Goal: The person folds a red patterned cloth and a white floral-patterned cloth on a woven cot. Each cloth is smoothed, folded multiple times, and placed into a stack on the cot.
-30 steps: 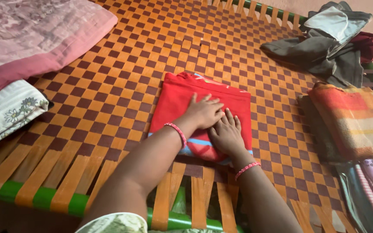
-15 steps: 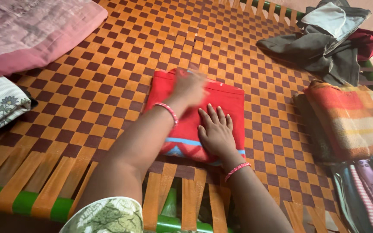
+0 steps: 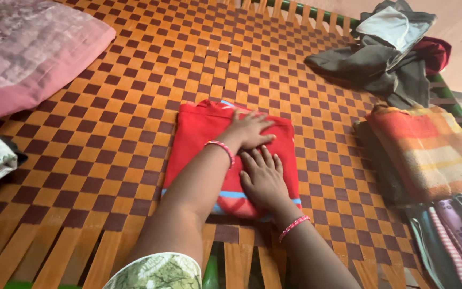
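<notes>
Woven cot [image 3: 135,107] noted, orange and brown. Folded red cloth [image 3: 199,134] lies mid-cot, judged soft, light, limp; best lifted by its folded edges. Left hand [image 3: 249,130] and right hand [image 3: 263,179] laid flat on it, fingers spread.

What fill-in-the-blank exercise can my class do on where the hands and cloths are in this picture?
1. Both hands press flat on a folded cloth whose main colour is ____.
2. The left hand lies ____ from the person than the right hand.
3. Each wrist wears a ____ bangle.
4. The striped orange blanket lies to the ____ of the folded cloth on the woven cot.

Missing words: red; farther; pink; right
</notes>
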